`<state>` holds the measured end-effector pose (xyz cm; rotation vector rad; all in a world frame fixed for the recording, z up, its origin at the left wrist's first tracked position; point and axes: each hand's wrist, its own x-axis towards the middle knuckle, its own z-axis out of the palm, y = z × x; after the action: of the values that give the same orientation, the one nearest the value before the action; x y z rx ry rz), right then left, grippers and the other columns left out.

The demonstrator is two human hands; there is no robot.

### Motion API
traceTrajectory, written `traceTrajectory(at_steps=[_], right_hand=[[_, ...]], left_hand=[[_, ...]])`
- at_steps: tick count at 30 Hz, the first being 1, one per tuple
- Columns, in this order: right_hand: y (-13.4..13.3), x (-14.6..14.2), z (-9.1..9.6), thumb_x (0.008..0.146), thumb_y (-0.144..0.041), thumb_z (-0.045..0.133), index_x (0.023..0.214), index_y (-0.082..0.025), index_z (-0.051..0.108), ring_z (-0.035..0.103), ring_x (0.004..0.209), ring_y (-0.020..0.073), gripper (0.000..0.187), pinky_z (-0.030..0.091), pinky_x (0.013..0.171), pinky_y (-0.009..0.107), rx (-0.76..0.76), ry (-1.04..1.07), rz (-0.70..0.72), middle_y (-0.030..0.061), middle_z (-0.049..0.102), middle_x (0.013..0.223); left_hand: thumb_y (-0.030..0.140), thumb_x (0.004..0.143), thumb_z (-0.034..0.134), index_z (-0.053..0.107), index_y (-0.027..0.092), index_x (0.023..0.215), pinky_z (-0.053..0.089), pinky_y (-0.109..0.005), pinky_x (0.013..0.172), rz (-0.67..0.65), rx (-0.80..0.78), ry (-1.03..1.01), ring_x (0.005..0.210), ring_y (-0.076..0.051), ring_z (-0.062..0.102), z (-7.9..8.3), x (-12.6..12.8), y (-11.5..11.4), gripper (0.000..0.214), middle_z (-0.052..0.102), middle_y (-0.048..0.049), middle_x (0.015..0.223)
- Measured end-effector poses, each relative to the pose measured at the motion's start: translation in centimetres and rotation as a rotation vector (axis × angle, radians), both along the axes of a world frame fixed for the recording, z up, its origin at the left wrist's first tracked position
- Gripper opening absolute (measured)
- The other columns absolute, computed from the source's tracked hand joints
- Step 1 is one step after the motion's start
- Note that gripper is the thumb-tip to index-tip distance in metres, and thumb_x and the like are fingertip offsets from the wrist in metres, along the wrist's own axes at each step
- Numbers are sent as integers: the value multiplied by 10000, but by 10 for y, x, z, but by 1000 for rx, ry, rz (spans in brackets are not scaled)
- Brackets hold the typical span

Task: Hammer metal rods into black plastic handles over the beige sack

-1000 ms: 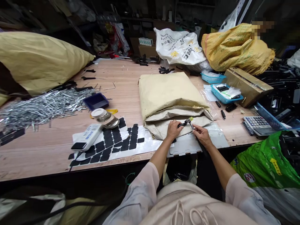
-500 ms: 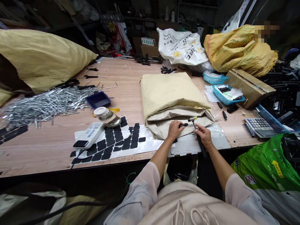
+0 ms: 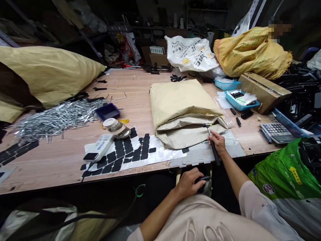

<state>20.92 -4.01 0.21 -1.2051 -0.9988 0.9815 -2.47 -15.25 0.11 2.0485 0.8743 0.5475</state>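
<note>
My right hand (image 3: 217,142) is closed around a small hammer (image 3: 213,149) with a black handle. Its metal head with a yellow-green tip lies over the open mouth of a folded paper sack (image 3: 182,97) on the table. Below the table edge, close to my lap, my left hand (image 3: 189,182) grips a small black part (image 3: 203,178) between thumb and fingers. What the part is cannot be made out. Under that hand, a bag opening shows in part. A grey-white board (image 3: 200,157) lies beneath the sack's front edge.
On the left lie a heap of metal rods (image 3: 59,118), a dark blue tray (image 3: 107,111), a glass jar (image 3: 117,128), a white device (image 3: 99,147) and sheets of black stickers (image 3: 136,152). To the right are blue baskets (image 3: 242,100), a calculator (image 3: 277,131) and a green bag (image 3: 281,167).
My left hand has come down from the sack to below the table edge, carrying the black part. My right hand keeps the hammer in nearly the same place. The view has shifted slightly.
</note>
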Motion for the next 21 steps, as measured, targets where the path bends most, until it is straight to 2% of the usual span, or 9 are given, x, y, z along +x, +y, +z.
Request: traceTrajectory(at_steps=[3,5,8,10,11,13,15,18,21], right_hand=[[0,0,-2,764,-375,668,1197,-132,696,511,451,106,497,423,480,273,9,-3,-2,-24,637,661],[0,-1,-2,759,-365,671,1195,-131,696,514,449,106,495,423,482,274,16,6,-3,-26,641,660],[-1,-2,0,757,-354,677,1196,-128,695,521,452,108,493,423,483,272,22,20,2,-26,645,661],[-2,-2,0,761,-363,679,1192,-127,694,522,453,109,492,418,475,270,18,19,7,-24,646,664],[-2,-2,0,762,-370,679,1189,-127,694,522,453,109,491,415,470,269,17,17,7,-23,645,666],[-2,-2,0,765,-378,681,1187,-128,693,523,453,109,491,415,468,269,16,15,4,-24,645,669],[-2,-2,-1,768,-376,684,1192,-128,691,525,452,109,491,420,474,270,19,18,2,-25,643,670],[-2,-2,-2,776,-374,686,1198,-129,691,532,455,111,488,426,480,273,16,25,11,-23,644,674],[-1,-2,-3,773,-379,697,1197,-132,693,535,449,114,490,423,471,274,11,38,20,-22,647,675]], left_hand=[[327,885,596,709,205,1036,488,-293,757,85,-185,273,864,-191,644,-28,-8,-23,225,661,-66,978],[345,851,620,668,213,1199,499,-345,844,112,-272,435,988,-248,655,-33,-12,-25,375,657,-105,1118],[416,760,716,633,261,1299,496,-374,895,-39,-383,452,1047,-288,655,-12,-15,-10,567,672,-99,1173],[487,788,689,678,273,1232,508,-333,834,-147,-444,291,916,-239,677,12,-14,13,494,719,-50,1038],[515,837,631,696,266,1192,510,-310,795,-146,-449,200,841,-207,673,23,-12,29,440,727,-29,961],[503,913,521,720,235,1087,505,-294,771,28,-333,100,795,-181,650,40,-8,69,377,723,-24,916],[387,937,481,724,197,972,493,-312,813,297,-110,183,866,-201,637,45,-4,113,310,712,-61,927],[277,916,490,701,164,1013,459,-393,919,592,124,454,1029,-275,610,36,0,169,258,676,-145,1071],[288,921,473,621,138,1222,418,-495,982,777,177,584,1218,-365,530,20,5,207,367,589,-232,1289]])
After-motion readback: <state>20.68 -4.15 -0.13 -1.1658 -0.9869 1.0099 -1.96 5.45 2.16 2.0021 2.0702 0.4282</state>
